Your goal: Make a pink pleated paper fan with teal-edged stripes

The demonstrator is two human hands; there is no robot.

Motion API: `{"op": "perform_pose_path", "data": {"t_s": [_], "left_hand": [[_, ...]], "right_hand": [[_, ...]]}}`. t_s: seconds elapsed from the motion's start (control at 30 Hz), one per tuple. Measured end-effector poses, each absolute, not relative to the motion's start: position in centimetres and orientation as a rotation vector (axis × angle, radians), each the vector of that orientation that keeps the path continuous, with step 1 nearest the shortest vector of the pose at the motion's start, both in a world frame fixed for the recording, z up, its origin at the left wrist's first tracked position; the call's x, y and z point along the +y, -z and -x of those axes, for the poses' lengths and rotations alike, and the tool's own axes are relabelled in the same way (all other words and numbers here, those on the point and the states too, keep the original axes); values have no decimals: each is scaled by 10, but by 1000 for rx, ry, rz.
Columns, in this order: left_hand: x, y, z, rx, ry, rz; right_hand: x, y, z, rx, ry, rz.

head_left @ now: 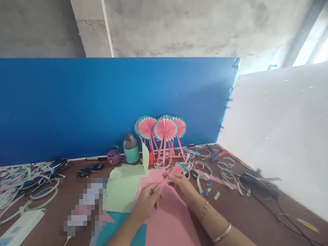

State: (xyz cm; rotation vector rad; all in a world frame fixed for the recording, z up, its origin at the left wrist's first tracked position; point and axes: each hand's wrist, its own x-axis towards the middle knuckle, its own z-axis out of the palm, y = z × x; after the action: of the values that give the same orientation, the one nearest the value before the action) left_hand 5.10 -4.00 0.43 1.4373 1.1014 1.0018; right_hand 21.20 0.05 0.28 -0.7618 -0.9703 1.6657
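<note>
Over a large pink paper sheet (171, 222), both hands hold a folded, pleated pink paper fan (180, 166) with a blue and yellow striped edge. My left hand (148, 201) pinches its lower end, the fingers closed. Farther up, near the striped end, the fingers of my right hand (182, 185) are closed round it. Several opened round pink fans (165, 129) on pink paper handles stand behind, leaning towards the blue partition. Light green paper (121, 191) and teal paper (116, 229) lie left of the pink sheet.
A teal bottle with grey lid (131, 153) and a purple pot (113, 157) stand at the back. White paper strips (227, 172) curl at right, more at far left. A power strip (23, 227) lies front left, a black corded tool (258, 184) at right. A blue partition (89, 102) closes the back.
</note>
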Motion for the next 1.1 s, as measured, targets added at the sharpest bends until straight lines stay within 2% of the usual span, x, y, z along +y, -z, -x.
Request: {"op": "perform_pose_path", "data": {"t_s": [0.6, 0.9, 1.1], "left_hand": [[-33, -3, -44, 1009, -1168, -1205], [-35, -15, -38, 890, -977, -1373], [-45, -13, -36, 759, -691, -1163]], "right_hand": [[5, 0, -213, -875, -1630, 657], [-2, 1, -213, -1113, -1720, 719], [-6, 1, -209, -1163, -1813, 671]]}}
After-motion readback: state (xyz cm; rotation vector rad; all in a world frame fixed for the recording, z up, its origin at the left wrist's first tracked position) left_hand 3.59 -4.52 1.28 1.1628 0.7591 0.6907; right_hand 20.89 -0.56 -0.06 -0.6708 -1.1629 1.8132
